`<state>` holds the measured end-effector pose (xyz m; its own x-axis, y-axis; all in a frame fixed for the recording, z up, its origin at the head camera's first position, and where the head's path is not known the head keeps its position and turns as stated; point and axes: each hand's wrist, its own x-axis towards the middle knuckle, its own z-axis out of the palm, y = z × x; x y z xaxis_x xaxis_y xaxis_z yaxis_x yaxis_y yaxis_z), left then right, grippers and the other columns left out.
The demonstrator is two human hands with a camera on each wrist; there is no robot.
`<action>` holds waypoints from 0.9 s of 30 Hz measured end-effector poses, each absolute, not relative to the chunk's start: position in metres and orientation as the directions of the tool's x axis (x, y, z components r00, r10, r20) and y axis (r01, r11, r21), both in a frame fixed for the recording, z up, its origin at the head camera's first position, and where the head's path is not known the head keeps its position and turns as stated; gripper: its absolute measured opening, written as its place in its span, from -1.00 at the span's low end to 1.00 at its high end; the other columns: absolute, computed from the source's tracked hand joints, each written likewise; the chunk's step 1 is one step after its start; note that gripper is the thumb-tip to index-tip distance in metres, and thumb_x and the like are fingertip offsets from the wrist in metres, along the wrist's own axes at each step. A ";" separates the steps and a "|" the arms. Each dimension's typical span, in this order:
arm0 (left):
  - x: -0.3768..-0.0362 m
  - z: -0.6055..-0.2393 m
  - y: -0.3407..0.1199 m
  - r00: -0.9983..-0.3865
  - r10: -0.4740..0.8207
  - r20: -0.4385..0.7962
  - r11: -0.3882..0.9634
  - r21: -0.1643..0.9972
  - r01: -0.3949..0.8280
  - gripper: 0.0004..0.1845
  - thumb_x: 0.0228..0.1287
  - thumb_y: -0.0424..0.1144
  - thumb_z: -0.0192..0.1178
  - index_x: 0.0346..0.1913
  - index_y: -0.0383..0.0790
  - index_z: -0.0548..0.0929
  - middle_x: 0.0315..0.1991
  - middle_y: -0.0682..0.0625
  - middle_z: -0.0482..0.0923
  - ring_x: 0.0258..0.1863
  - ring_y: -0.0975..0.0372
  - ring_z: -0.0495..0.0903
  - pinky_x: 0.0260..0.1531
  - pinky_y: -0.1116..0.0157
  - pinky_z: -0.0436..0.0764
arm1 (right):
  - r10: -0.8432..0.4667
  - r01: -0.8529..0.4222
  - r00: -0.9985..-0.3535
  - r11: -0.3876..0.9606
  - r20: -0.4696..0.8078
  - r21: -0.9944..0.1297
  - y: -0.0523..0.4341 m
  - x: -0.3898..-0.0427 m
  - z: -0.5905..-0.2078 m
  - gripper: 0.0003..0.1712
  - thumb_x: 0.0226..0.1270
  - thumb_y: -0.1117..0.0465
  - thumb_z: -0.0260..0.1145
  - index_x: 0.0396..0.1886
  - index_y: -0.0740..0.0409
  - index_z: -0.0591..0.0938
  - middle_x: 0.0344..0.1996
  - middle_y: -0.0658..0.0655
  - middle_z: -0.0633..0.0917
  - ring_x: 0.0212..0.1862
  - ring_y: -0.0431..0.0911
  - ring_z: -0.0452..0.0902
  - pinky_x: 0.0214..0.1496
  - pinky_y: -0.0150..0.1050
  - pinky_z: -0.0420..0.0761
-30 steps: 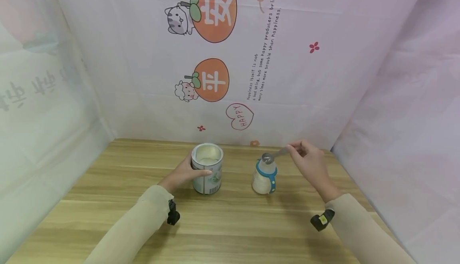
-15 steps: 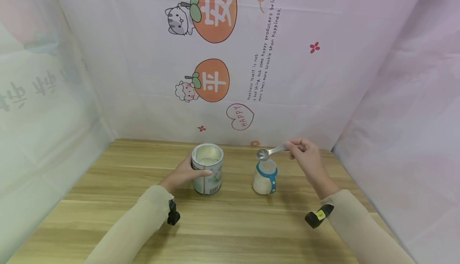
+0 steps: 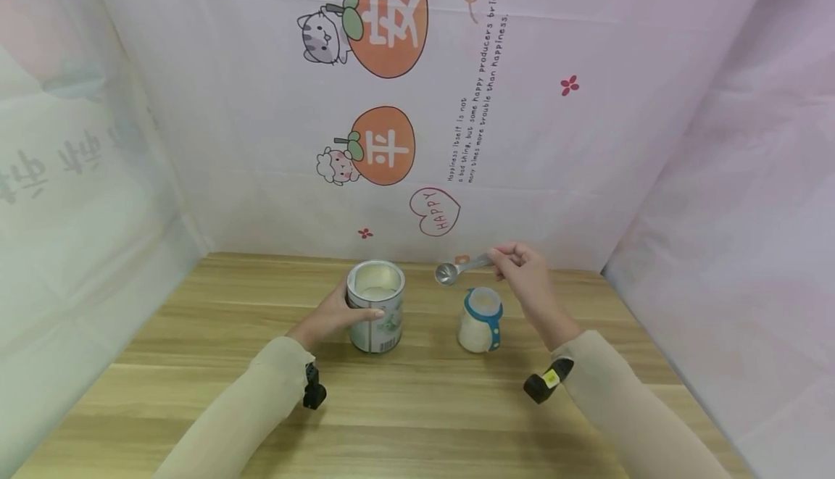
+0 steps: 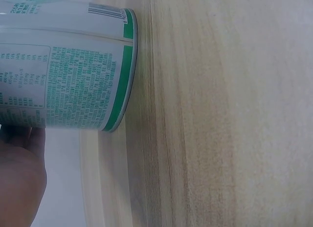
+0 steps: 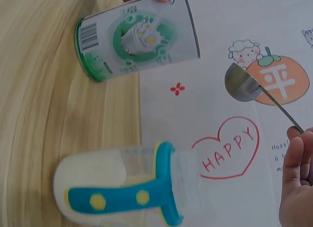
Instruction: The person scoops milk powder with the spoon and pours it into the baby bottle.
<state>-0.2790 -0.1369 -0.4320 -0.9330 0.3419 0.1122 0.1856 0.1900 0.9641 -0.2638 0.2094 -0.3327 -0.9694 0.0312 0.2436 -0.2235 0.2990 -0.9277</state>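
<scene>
Spoon lifted between tin and bottle

My right hand [image 3: 530,281] pinches the spoon [image 3: 457,270] above the bench [image 3: 196,363], between tin [image 3: 376,306] and bottle [image 3: 481,319]; my left hand [image 3: 329,316] grips the tin's side.

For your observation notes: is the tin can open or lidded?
Open. The head view shows the can upright on the table without a lid, pale powder visible inside; the left hand grips it.

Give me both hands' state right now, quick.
Left hand: grips the side of the powder can on the table.
Right hand: pinches the metal spoon by its handle, in the air between can and baby bottle.
</scene>
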 end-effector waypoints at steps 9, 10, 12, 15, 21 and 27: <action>-0.279 -0.433 -0.137 -0.928 0.349 0.128 0.173 0.965 0.199 0.01 0.11 -0.12 0.52 0.53 0.17 0.10 0.36 -0.09 0.34 0.36 -0.02 0.32 0.35 -0.20 0.18 | -0.011 -0.222 -0.973 0.296 0.229 -0.929 0.173 -0.266 -0.325 -0.65 0.46 0.02 0.31 -0.02 0.22 0.61 -0.22 0.17 0.71 -0.22 -0.07 0.59 0.04 -0.05 0.62; -0.279 -0.434 -0.138 -0.928 0.349 0.133 0.171 0.964 0.203 0.01 0.11 -0.13 0.52 0.52 0.16 0.10 0.36 -0.09 0.35 0.35 -0.03 0.32 0.35 -0.20 0.18 | -0.013 -0.223 -0.973 0.289 0.229 -0.931 0.169 -0.266 -0.324 -0.66 0.46 0.03 0.31 -0.03 0.22 0.62 -0.21 0.19 0.72 -0.23 -0.07 0.59 0.02 -0.08 0.63; -0.280 -0.434 -0.138 -0.926 0.351 0.137 0.171 0.963 0.207 0.01 0.11 -0.13 0.52 0.53 0.16 0.10 0.35 -0.10 0.35 0.34 -0.03 0.33 0.35 -0.19 0.20 | -0.019 -0.227 -0.973 0.272 0.230 -0.935 0.161 -0.268 -0.324 -0.69 0.47 0.07 0.31 -0.04 0.24 0.62 -0.20 0.22 0.72 -0.24 -0.07 0.59 -0.02 -0.11 0.65; -0.281 -0.435 -0.138 -0.929 0.348 0.127 0.184 0.962 0.201 0.02 0.11 -0.10 0.53 0.53 0.16 0.09 0.36 -0.10 0.35 0.35 -0.03 0.32 0.35 -0.20 0.19 | -0.036 -0.243 -0.970 0.242 0.242 -0.939 0.151 -0.270 -0.325 -0.71 0.47 0.11 0.31 -0.06 0.26 0.62 -0.22 0.24 0.71 -0.23 -0.05 0.60 -0.10 -0.22 0.66; -0.282 -0.435 -0.138 -0.942 0.320 0.100 0.214 0.961 0.175 0.06 0.06 -0.06 0.55 0.53 0.16 0.08 0.36 -0.11 0.35 0.35 -0.03 0.32 0.34 -0.19 0.21 | -0.056 -0.289 -0.957 0.185 0.284 -0.939 0.133 -0.275 -0.329 -0.77 0.46 0.19 0.31 -0.09 0.29 0.63 -0.29 0.25 0.68 -0.24 0.00 0.58 -0.13 -0.22 0.67; -0.282 -0.434 -0.138 -0.942 0.320 0.098 0.215 0.961 0.173 0.08 0.06 -0.06 0.55 0.55 0.10 0.08 0.37 -0.11 0.33 0.36 -0.03 0.30 0.35 -0.19 0.19 | -0.051 -0.283 -0.959 0.205 0.279 -0.937 0.117 -0.281 -0.333 -0.80 0.44 0.18 0.33 -0.11 0.25 0.65 -0.28 0.27 0.70 -0.30 -0.09 0.58 -0.04 -0.01 0.66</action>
